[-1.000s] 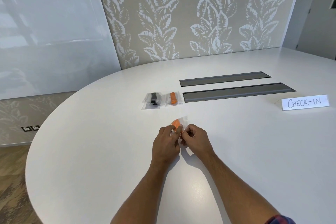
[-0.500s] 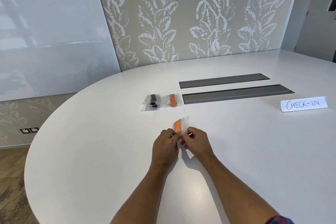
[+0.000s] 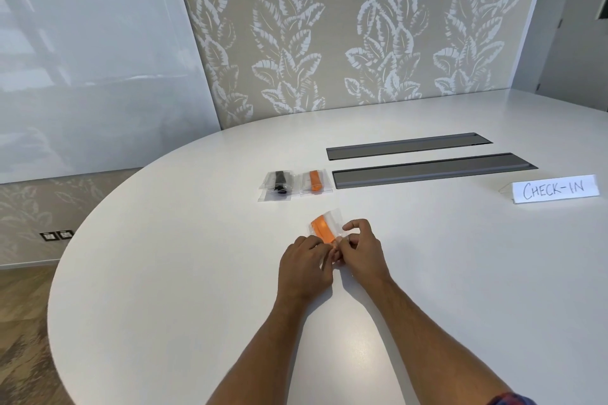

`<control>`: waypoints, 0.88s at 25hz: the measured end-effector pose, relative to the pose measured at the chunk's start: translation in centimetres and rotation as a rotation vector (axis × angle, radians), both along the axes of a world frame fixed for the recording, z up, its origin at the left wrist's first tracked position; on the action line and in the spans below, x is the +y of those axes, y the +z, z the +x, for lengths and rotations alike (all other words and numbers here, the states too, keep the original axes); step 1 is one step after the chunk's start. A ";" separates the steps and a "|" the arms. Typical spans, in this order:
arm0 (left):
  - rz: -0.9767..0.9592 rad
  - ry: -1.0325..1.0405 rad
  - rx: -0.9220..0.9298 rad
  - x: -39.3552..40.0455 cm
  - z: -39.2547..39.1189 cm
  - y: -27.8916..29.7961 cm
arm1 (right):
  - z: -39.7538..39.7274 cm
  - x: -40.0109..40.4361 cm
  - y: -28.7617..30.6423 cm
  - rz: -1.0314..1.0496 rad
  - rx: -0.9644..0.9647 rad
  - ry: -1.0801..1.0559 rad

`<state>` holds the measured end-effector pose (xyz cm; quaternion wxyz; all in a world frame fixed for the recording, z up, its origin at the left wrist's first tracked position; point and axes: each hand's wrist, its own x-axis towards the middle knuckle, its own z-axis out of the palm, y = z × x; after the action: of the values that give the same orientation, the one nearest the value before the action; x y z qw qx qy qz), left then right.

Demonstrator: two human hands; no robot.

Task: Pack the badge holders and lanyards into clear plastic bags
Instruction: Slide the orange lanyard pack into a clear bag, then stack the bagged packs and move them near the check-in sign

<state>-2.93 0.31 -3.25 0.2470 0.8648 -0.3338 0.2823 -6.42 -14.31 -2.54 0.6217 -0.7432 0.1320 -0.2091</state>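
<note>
Head cam looks down at a white table (image 3: 164,273), and both hands meet near the middle of it. Left hand (image 3: 304,268) and right hand (image 3: 363,250) each pinch the near edge of a clear bag (image 3: 330,223) with an orange lanyard (image 3: 322,228) inside; the bag sticks out toward 12 o'clock from the fingertips, tilted a bit. Further out at 12 sit 2 packed bags side by side, just touching: black lanyard bag (image 3: 278,184) on the left, orange lanyard bag (image 3: 315,181) on the right. At 1 o'clock are 2 gray strips (image 3: 427,169) set in the tabletop, and at 2 o'clock a "CHECK-IN" sign (image 3: 556,189).
</note>
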 end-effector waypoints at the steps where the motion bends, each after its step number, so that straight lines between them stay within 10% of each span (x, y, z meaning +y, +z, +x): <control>1: -0.053 0.033 0.045 0.0 0.0 0.0 | 0.0 0.0 -0.1 0.038 -0.020 -0.011; 14: -0.676 -0.100 0.966 -0.9 3.7 2.6 | 0.6 -0.7 -0.3 0.108 -0.058 -0.065; 22: -0.921 -0.003 1.007 -1.2 7.7 3.6 | 1.7 0.1 -0.5 -0.222 0.020 0.069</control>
<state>4.75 -0.86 0.34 0.7155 0.6969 -0.0253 -0.0419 -4.69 -14.21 -3.05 0.5409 -0.8138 0.0886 -0.1932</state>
